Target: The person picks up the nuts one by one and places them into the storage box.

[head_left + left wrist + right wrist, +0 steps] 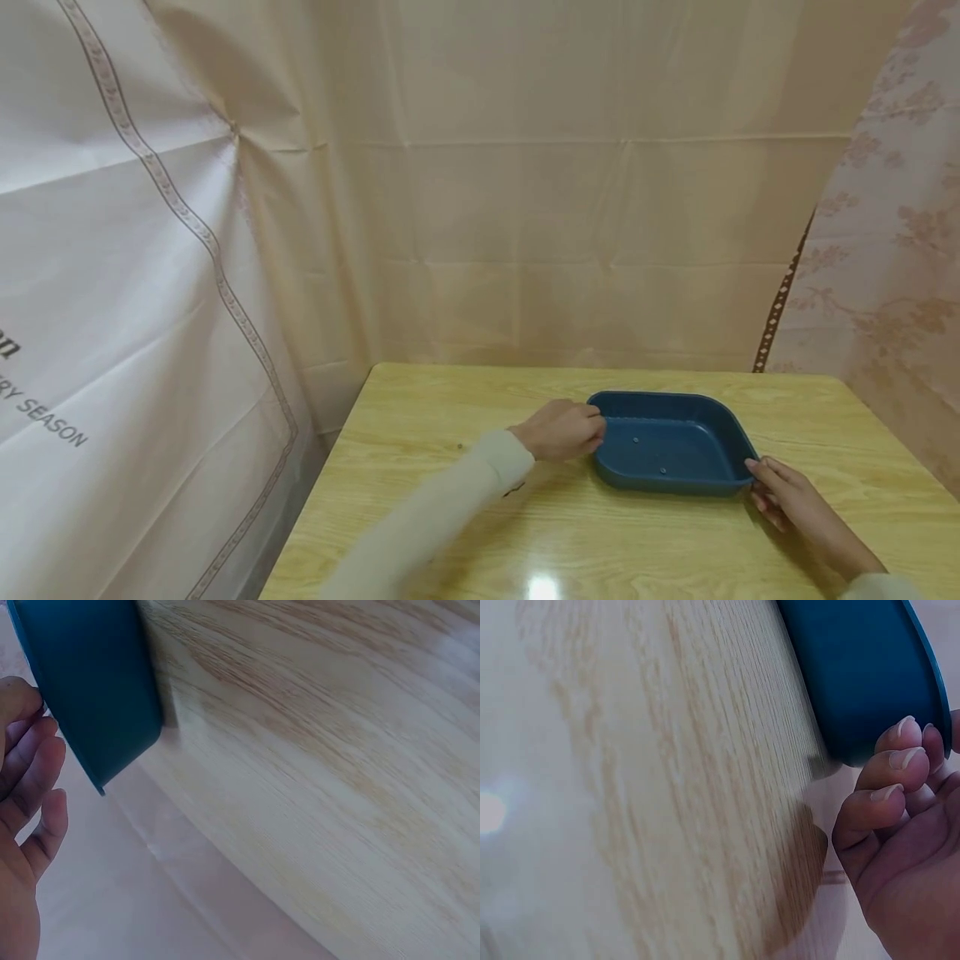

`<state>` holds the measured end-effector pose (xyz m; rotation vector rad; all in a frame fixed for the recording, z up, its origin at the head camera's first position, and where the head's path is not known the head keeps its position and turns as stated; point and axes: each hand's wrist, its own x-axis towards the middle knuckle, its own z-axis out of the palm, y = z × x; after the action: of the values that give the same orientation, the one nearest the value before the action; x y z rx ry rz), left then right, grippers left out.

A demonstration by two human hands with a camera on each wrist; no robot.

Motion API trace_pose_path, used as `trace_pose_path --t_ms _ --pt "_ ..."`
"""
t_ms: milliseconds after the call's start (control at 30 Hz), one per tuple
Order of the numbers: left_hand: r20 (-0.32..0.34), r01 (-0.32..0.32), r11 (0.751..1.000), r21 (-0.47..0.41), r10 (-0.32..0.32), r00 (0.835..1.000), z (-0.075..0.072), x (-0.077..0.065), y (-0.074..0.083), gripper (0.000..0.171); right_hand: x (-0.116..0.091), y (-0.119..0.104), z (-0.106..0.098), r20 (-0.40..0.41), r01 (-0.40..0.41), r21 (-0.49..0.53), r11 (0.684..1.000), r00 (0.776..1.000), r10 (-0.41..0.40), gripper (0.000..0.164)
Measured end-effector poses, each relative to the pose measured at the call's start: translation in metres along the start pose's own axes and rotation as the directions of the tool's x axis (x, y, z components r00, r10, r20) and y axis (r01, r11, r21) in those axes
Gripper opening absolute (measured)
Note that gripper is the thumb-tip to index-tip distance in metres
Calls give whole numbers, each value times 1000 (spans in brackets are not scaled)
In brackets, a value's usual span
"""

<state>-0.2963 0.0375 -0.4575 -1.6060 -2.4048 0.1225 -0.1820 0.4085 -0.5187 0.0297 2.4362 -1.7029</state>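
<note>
Your right hand (791, 496) pinches the tray (675, 486) by its rim; your left hand (562, 430) has its fingers curled at the opposite rim — whether it holds anything, I cannot tell. Beneath both grips spreads the table (600, 550). On it sits the tray, between your hands, with two tiny bits (663, 471) inside — and a speck (460, 446) lies left of your left hand.

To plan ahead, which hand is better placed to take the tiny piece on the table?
Probably the left hand: it is nearer the piece; the right hand holds the tray farther away.
</note>
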Motion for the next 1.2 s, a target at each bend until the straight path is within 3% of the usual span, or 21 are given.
trace_pose_path --t_ms 267,467,1200 --pt "4 -30 999 43 30 1000 7 13 9 15 -2 1 1 -20 -36 21 999 999 36 51" --pt "52 -12 1000 11 12 999 4 19 14 15 0 0 2 -28 -44 11 999 999 45 52" --pt "56 -18 999 49 16 998 10 40 21 16 -1 -5 1 -38 -63 20 998 997 63 51"
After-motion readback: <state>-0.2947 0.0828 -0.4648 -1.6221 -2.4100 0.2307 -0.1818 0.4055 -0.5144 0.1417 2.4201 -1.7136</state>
